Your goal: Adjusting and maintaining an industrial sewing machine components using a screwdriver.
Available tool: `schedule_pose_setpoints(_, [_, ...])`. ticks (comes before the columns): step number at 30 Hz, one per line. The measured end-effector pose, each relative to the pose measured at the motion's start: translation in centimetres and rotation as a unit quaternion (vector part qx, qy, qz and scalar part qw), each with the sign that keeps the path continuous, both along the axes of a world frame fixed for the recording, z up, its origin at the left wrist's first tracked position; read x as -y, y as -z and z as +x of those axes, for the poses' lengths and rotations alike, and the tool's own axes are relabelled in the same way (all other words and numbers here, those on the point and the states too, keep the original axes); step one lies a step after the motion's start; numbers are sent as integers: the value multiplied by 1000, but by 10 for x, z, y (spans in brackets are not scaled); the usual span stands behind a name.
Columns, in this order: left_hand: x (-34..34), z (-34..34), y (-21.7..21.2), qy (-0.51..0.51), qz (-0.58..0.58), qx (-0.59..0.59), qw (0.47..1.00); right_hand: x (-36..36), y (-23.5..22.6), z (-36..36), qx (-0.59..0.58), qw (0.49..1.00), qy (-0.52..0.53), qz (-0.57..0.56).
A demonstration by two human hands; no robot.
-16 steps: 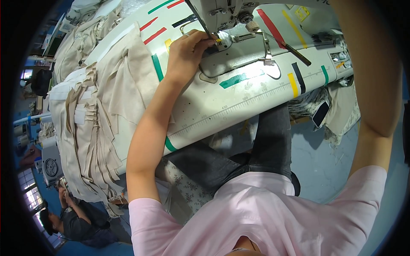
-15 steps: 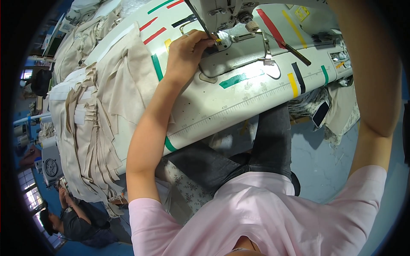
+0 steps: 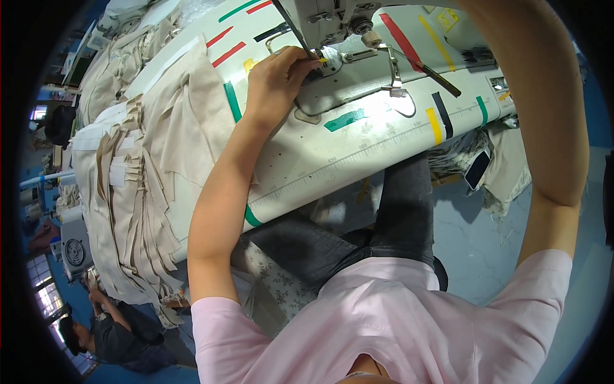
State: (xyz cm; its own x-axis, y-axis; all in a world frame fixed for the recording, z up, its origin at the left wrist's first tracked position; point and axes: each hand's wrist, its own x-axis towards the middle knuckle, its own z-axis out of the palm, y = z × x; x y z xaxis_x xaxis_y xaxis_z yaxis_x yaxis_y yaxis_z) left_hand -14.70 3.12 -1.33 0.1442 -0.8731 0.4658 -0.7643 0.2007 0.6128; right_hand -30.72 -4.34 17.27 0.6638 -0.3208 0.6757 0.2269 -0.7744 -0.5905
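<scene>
My left hand (image 3: 274, 80) is at the sewing machine (image 3: 329, 22), its thumb and fingers pinched together just under the machine head. Whatever they hold is too small or hidden to make out. A small yellow bit (image 3: 323, 61) shows right at the fingertips, beside the shiny needle plate (image 3: 332, 66). My right arm (image 3: 550, 109) reaches up along the right side and past the top edge, so its hand is out of sight. A hinged metal guide (image 3: 394, 77) lies on the machine bed, and dark tweezers (image 3: 441, 81) rest to its right.
Beige cloth pieces (image 3: 185, 121) are heaped along the table's left side, some hanging over its edge. Coloured tape strips (image 3: 345, 120) mark the white table (image 3: 300, 150). A phone (image 3: 477, 169) lies on cloth at the lower right. Another person (image 3: 118, 333) works at the far left.
The view has shifted slightly, and my right arm appears a little further left. My left hand keeps its pinch at the same place by the needle plate.
</scene>
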Motion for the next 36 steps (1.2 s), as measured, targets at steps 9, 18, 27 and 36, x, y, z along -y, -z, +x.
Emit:
schedule_pose_setpoints(9, [-2,-3,-5,7,-12,45,999,-5,-15,-6,24,1000,0,-7])
schedule_pose_setpoints(18, [-7,0,-9,35,-109,77,990,-25,-2,-93,209,976,27,58])
schedule_pose_setpoints(27, [-15,-5,-18,36,26,95,995,-11,42,-220,333,909,49,245])
schedule_pose_setpoints(36, [-12,-23,-27,-55,170,-38,983,-27,129,-321,403,762,241,446])
